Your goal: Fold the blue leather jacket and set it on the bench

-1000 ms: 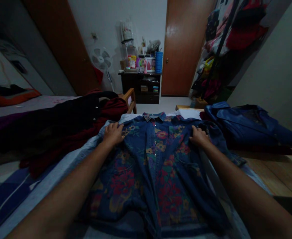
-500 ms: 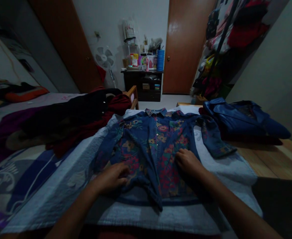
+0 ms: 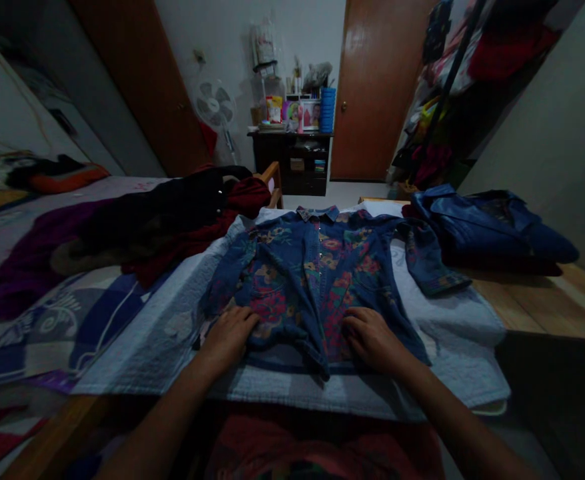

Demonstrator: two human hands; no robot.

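A blue floral button-front shirt lies spread on a pale quilted cloth, its collar at the far side and one sleeve out to the right. My left hand rests on the lower left of the shirt, fingers spread and laid on the fabric. On the lower right part, near the button strip, my right hand touches the cloth with bent fingers, slightly apart. Folds run down the front between the two hands to the hem.
Dark and maroon clothes are heaped on the left. Folded blue garments sit on a wooden surface at the right. Beyond are a fan, a dark cabinet and a door.
My right hand has moved down the shirt and toward its middle, its fingers loosening. My left hand has flattened out on the fabric. The view has shifted a little.
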